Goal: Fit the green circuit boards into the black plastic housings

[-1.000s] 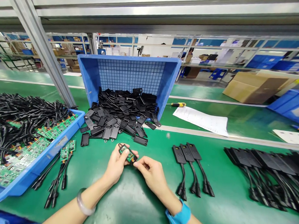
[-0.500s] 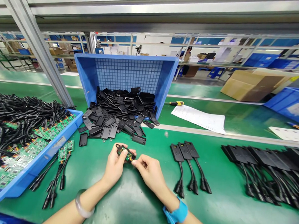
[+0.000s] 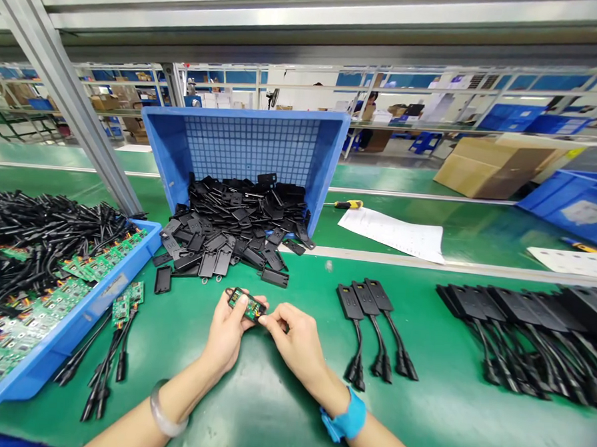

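Head view: forearms (image 3: pixel 135 423) converge, the left hand (image 3: pixel 224 336) cradling a black-cased circuit board (image 3: pixel 250 308) above the green worktop (image 3: pixel 248 414) while the right hand (image 3: pixel 295 337) pinches at its wired end. Its long axis slants, wires toward the lower right. Beyond are a blue crate (image 3: pixel 252 144) on its side, a cardboard box (image 3: pixel 486 168) and, far behind, a blue stool (image 3: pixel 424 143).

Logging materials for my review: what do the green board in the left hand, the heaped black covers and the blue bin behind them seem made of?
Board: probably fibreglass, glossy green, dotted with tiny components; the exact base can't be told.
Covers: likely hard plastic, matte black, with moulded-looking recesses.
Bin: seemingly moulded plastic, satin blue, with a grid-patterned base.
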Available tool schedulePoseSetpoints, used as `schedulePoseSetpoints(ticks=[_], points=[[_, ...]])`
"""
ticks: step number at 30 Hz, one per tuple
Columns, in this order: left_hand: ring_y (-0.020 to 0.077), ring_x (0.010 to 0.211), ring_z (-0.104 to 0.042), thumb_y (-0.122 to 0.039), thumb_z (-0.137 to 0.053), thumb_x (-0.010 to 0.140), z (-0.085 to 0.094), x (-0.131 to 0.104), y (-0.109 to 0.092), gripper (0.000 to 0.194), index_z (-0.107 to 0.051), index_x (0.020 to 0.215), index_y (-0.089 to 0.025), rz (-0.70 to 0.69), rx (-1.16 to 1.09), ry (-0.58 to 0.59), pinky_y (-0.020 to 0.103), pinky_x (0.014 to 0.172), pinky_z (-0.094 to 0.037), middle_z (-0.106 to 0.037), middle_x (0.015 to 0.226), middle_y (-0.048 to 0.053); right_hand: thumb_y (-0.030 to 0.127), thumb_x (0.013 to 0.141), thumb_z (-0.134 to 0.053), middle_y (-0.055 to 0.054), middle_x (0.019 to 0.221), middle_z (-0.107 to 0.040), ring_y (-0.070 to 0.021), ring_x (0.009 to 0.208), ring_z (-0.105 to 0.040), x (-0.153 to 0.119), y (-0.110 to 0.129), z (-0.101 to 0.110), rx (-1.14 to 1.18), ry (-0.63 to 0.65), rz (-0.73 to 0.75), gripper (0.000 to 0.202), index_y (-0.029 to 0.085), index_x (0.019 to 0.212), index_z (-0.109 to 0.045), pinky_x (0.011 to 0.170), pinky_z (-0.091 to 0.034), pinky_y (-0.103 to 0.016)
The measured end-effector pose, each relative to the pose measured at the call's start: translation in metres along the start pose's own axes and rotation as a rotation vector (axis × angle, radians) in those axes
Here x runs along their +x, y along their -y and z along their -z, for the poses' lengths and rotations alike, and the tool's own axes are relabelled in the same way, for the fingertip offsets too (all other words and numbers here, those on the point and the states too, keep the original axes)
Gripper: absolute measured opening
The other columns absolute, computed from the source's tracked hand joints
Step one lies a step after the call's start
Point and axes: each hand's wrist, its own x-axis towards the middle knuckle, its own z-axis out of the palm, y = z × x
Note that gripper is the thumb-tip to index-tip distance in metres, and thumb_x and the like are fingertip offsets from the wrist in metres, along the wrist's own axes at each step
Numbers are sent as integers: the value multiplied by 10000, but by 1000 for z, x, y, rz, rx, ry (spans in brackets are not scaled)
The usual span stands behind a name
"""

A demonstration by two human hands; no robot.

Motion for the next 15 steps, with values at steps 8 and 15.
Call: schedulePoseSetpoints(ticks=[8, 15], points=[[217, 877, -673, -406, -643, 777, 1, 0, 3, 343, -458, 953, -176, -20, 111, 26, 337, 743, -535, -708, 893, 80, 360, 885, -523, 22, 569, -518, -111, 529, -449, 1, -2, 1, 28, 45, 41, 351, 187, 580, -525, 526, -323, -227], [217, 892, -675, -385, -579, 835, 3, 0, 1, 290, -444, 989, -180, -140, 191, 67, 356, 776, -533, -701, 956, 94, 339, 815, -598, 37, 523, -511, -100, 496, -423, 3, -4, 3, 155, 109, -121, 294, 177, 572, -562, 487, -298, -213]])
